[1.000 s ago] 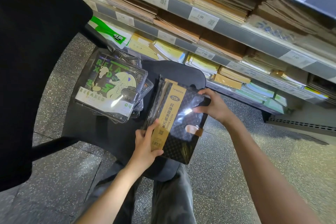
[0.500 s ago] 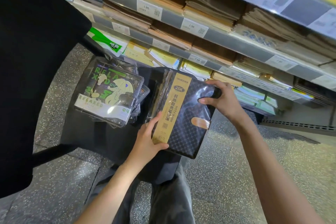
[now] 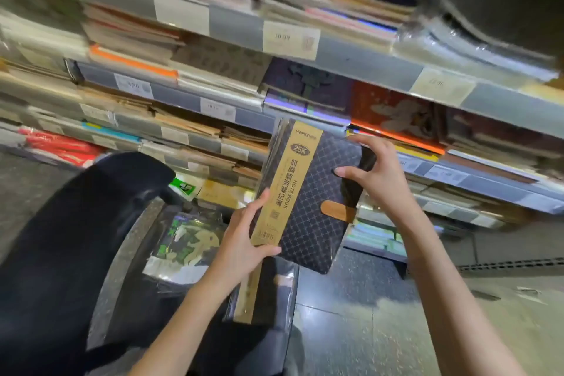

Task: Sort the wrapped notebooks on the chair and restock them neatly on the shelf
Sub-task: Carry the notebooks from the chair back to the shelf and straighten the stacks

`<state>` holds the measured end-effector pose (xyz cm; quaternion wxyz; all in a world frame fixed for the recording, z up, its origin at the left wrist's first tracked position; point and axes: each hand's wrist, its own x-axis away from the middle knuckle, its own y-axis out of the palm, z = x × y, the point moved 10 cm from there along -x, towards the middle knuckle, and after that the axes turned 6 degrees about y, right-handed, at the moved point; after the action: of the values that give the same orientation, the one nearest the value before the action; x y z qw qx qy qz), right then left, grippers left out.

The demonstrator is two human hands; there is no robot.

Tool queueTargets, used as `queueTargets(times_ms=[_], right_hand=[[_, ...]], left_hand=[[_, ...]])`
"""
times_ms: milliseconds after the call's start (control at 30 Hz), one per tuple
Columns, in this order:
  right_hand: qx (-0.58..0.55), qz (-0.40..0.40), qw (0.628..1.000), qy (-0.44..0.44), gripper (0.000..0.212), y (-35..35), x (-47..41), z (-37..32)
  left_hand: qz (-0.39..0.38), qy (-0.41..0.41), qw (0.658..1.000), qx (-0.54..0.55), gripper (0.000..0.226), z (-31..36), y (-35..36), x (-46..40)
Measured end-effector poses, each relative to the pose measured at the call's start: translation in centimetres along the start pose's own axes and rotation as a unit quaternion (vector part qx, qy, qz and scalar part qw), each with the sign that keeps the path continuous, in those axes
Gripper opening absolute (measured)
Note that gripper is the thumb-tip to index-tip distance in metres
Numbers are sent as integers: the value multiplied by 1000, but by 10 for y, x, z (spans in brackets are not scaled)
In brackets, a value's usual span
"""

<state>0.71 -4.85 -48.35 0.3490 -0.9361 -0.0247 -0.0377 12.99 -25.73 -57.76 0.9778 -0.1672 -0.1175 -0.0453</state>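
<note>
Head view: a person holds one wrapped notebook up in front of store shelving.
Shelves [image 3: 360, 61]: tiers with price tags on the front rails, packed with flat stacks of notebooks, brown, orange-edged and dark-covered; much of it is blurred.
Chair [image 3: 76, 238]: black; its seat carries a clear-wrapped pack with green and cream artwork [image 3: 186, 241] toward the back edge, and a further wrapped notebook with a tan band [image 3: 259, 293] at the front edge.
Held notebook [image 3: 311, 210]: dark, diamond-patterned, tan band marked "25K" and "NOTE BOOK", brown clasp tab; lifted clear of the chair seat, tilted, its top just before a middle shelf rail.
Left hand [image 3: 244, 244]: grips the lower left edge, thumb laid over the tan band.
Right hand [image 3: 375, 174]: clasps the upper right edge, thumb on the cover, fingers curled round the side.
</note>
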Motion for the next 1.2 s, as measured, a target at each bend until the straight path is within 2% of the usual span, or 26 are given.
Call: queueTargets(times_ms=[367,600,967,1200], right_hand=[[0,174,975,-136,51,-187,49,-187],[-19,215,962,-169,49,-276,75,-256],[-42,306,922,-232,49,-394,73,-327],[-101,358,899,-230,57,-457,44,-330]], left_hand=[[14,157,987,-11,104,223,-60,17],[16,243,970,-31,104,334,-74,32],[42,355,930,-82,106,467,-85,27],[34,385,917,-102,103,532,-76,8]])
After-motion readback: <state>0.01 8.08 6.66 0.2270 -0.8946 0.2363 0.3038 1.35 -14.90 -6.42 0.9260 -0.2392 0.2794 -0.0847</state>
